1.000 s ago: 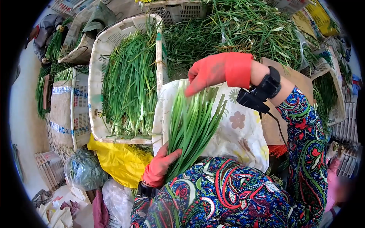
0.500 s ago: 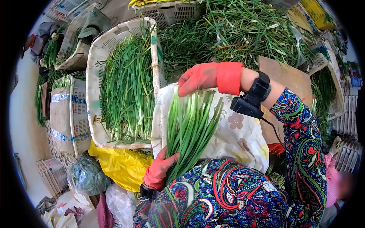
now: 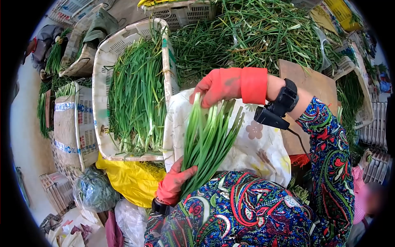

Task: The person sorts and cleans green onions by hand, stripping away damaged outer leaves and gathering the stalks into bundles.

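A bunch of garlic chives (image 3: 210, 142) stands in front of my patterned top, pale stalk ends up and green leaves down. My left hand (image 3: 177, 181), in a red rubber glove, is closed around the lower leaves, thumb across the front. Over the top, my gloved right hand (image 3: 220, 88) bends down with its fingers closed on the pale stalk ends; part of its grip is hidden behind the glove. Behind the bunch lies a white flower-printed cloth (image 3: 263, 144). To the left, a white plastic crate (image 3: 97, 103) holds more chives (image 3: 138, 94) laid lengthwise.
A large heap of loose chives (image 3: 271, 37) lies beyond my hands. A brown board (image 3: 312, 86) leans at the right. Yellow plastic (image 3: 131, 179) and a clear bag of greens (image 3: 96, 191) sit at lower left. Other people are at the left and right edges.
My right hand has shifted slightly to the right, and the top of the bunch with it. My left hand keeps its hold on the leaves, moved only a little.
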